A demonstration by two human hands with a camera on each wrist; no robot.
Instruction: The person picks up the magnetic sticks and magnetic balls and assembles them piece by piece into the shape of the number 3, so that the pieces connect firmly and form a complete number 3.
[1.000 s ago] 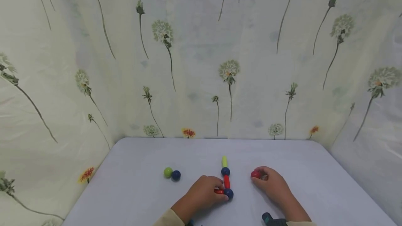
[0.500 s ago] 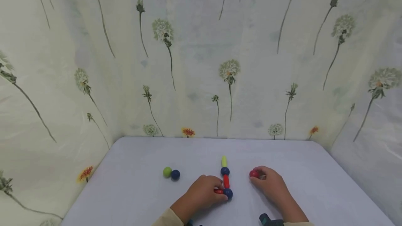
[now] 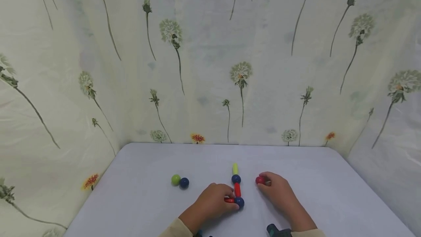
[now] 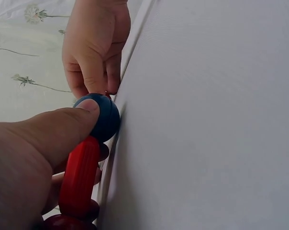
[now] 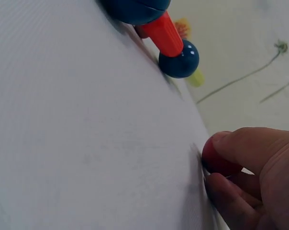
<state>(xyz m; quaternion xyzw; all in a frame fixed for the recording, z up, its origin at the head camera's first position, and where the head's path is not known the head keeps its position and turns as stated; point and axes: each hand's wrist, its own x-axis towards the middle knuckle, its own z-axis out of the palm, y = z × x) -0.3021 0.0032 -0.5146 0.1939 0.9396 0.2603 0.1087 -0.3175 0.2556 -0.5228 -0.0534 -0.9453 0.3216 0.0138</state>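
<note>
My left hand [image 3: 215,201] pinches a dark blue ball [image 3: 239,203] at the near end of a joined chain. From that ball a red stick [image 3: 237,190] runs away to a second blue ball [image 3: 236,179], and a yellow-green stick [image 3: 235,168] extends beyond it. Another red stick [image 4: 79,177] lies along my left palm, with part of a red ball [image 4: 64,222] at its end in the left wrist view. My right hand [image 3: 279,191] pinches a separate red ball [image 3: 260,180] between thumb and fingers, to the right of the chain and apart from it.
A lime green ball [image 3: 175,179] and a dark blue ball [image 3: 184,183] sit side by side, left of the chain. The white table [image 3: 141,200] meets a flower-patterned cloth [image 3: 204,65] at the back and sides.
Carrying the red ball, my right hand has shifted slightly left, closer to the chain. My left hand keeps its grip, and the chain stays about where it was.
</note>
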